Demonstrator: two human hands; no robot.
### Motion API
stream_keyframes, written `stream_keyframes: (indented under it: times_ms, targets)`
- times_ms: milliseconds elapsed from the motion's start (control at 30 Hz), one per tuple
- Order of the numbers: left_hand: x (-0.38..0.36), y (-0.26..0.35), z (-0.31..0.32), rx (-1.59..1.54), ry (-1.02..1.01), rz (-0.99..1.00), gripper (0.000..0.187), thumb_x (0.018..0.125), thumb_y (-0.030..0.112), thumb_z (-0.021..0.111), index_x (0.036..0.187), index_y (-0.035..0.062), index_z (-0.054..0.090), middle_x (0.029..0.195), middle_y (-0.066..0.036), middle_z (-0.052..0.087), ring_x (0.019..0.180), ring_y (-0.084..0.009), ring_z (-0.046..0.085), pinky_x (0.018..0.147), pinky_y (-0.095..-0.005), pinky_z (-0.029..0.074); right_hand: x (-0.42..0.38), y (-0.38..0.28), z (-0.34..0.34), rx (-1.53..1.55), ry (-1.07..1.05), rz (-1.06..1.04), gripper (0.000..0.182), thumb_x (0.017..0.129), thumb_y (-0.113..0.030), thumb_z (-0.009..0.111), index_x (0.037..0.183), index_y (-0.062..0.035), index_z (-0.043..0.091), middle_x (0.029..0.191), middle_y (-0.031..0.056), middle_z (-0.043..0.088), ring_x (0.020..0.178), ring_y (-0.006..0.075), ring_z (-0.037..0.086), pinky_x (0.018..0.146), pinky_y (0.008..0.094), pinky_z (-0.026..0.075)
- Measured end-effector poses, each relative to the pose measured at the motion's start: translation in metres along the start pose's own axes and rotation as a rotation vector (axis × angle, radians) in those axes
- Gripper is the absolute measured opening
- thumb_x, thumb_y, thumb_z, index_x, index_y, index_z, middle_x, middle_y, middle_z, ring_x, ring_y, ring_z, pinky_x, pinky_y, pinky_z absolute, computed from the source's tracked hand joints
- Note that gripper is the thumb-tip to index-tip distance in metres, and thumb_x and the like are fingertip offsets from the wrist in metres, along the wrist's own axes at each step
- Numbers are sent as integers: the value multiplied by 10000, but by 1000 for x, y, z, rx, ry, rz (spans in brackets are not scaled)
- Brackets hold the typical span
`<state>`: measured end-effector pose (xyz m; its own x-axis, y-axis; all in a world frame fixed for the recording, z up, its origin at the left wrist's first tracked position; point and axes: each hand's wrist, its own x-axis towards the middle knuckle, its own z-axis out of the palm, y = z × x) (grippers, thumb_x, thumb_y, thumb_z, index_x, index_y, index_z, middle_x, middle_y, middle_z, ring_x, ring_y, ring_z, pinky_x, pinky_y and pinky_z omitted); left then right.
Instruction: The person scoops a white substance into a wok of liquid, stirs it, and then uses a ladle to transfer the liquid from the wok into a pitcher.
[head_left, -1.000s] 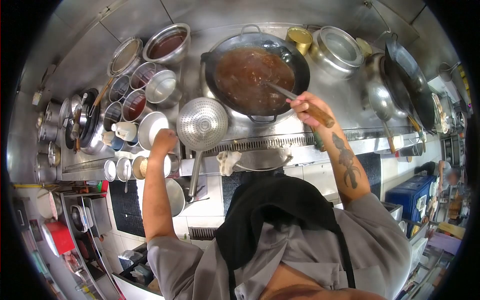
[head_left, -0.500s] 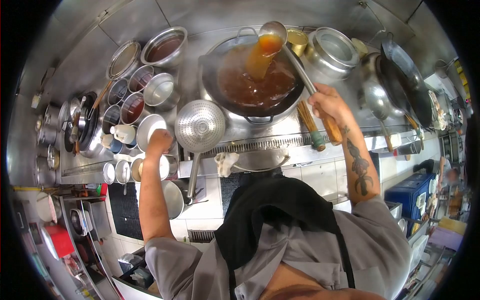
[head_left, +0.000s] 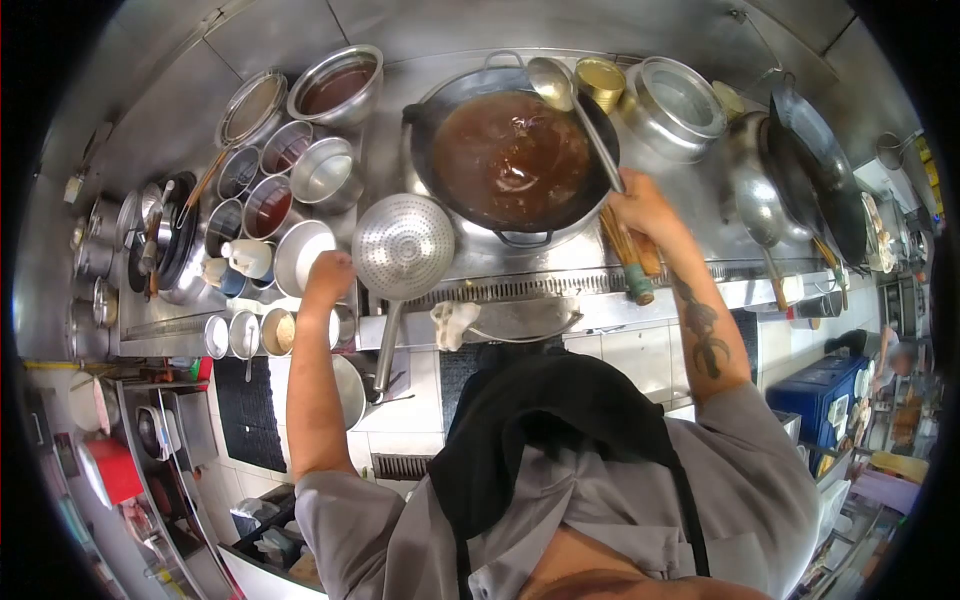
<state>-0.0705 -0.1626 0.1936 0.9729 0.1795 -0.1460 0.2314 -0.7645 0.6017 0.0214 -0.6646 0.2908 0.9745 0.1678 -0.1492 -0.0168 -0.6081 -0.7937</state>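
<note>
While the wok sat full at the far edge of the desk, the scene read so:

Wok [head_left: 512, 150]: stood on its burner near the desk's far edge, filled with brown sauce, handles front and back (level, so nothing spilled).
Ladle [head_left: 570, 105]: bowl lifted just above the wok's far right rim, shaft slanting back toward the near edge, so any drips fell into the sauce.
Right hand [head_left: 640, 205]: fingers closed round the ladle's handle, low on the shaft, well back from the hot sauce.
Left hand [head_left: 328, 275]: rested as a closed fist by the small seasoning cups [head_left: 262, 332] at the desk's near left edge; whether it held anything I could not tell.
Strainer [head_left: 404, 248]: lay just left of the wok, handle hanging over the near edge for a quick grab.
Bowls [head_left: 300, 170]: clustered toward the far left corner, within the left hand's reach.
</note>
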Motion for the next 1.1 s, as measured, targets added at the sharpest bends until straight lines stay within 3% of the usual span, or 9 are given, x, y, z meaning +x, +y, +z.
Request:
stream_keyframes:
  times_ms: [167, 233, 367, 467, 567, 633, 767, 1033, 1100]
  targets:
    - [1, -1, 11, 125, 14, 82, 152, 731, 114, 532, 641, -5, 562, 561, -113, 514, 468, -199, 548, 460, -355, 446, 33, 25, 75, -2, -17, 136, 213, 779, -121, 559, 910, 47, 545, 694, 89, 555, 577, 179, 559, 525, 323, 444]
    - [-1, -2, 13, 139, 46, 132, 147, 737, 119, 544, 659, 0, 581, 571, -120, 516, 486, -204, 559, 476, -364, 454, 18, 6, 86, 430, -208, 293, 180, 776, -111, 565, 899, 21, 557, 686, 71, 551, 576, 159, 548, 494, 297, 427]
    - [-7, 5, 1, 60, -58, -139, 153, 713, 93, 573, 778, -24, 647, 633, -184, 599, 544, -283, 592, 556, -386, 486, 6, 54, 36, 1222, -449, 514, 149, 799, -110, 573, 922, -26, 559, 655, 45, 530, 533, 141, 514, 420, 259, 389]
    - [-16, 6, -5, -52, -57, -241, 158, 708, 102, 600, 794, -21, 651, 649, -170, 608, 559, -276, 590, 584, -381, 492, 2, 53, 17, 599, -375, 435, 225, 815, -142, 578, 991, -11, 528, 645, 43, 520, 534, 143, 523, 427, 255, 400]
    - [-14, 10, -7, -30, -48, -229, 165, 704, 111, 613, 800, -17, 653, 669, -166, 619, 610, -286, 610, 634, -374, 503, -29, 31, 61, 470, -94, 184, 249, 793, -141, 591, 981, 4, 517, 616, 49, 508, 519, 147, 524, 449, 276, 418]
    - [-4, -5, -3, 77, -58, -143, 164, 708, 113, 609, 802, -10, 660, 683, -165, 630, 646, -284, 629, 650, -369, 509, -19, 21, 79, 387, -251, 388, 255, 803, -168, 598, 962, 23, 540, 725, 66, 546, 579, 144, 548, 498, 305, 443]
    - [-1, -9, 0, 133, 51, -15, 176, 715, 125, 592, 814, 8, 678, 744, -167, 660, 731, -297, 653, 697, -373, 508, -23, 72, 42, 1242, -344, 350, 229, 785, -168, 591, 944, -4, 572, 755, 65, 559, 607, 125, 538, 513, 257, 419]
    - [-7, 3, -2, 115, 86, -32, 217, 726, 156, 601, 878, 24, 681, 811, -165, 678, 784, -301, 655, 736, -371, 509, -31, 24, 77, 200, -130, 130, 288, 784, -165, 602, 968, 56, 582, 758, 70, 585, 602, 147, 566, 529, 288, 462]
    - [-2, -4, 4, 104, 82, -34, 255, 726, 158, 610, 937, 28, 669, 824, -158, 678, 794, -299, 654, 741, -372, 508, -39, 28, 75, 558, -94, 212, 276, 785, -163, 603, 952, 54, 577, 773, 69, 588, 606, 147, 564, 532, 291, 461]
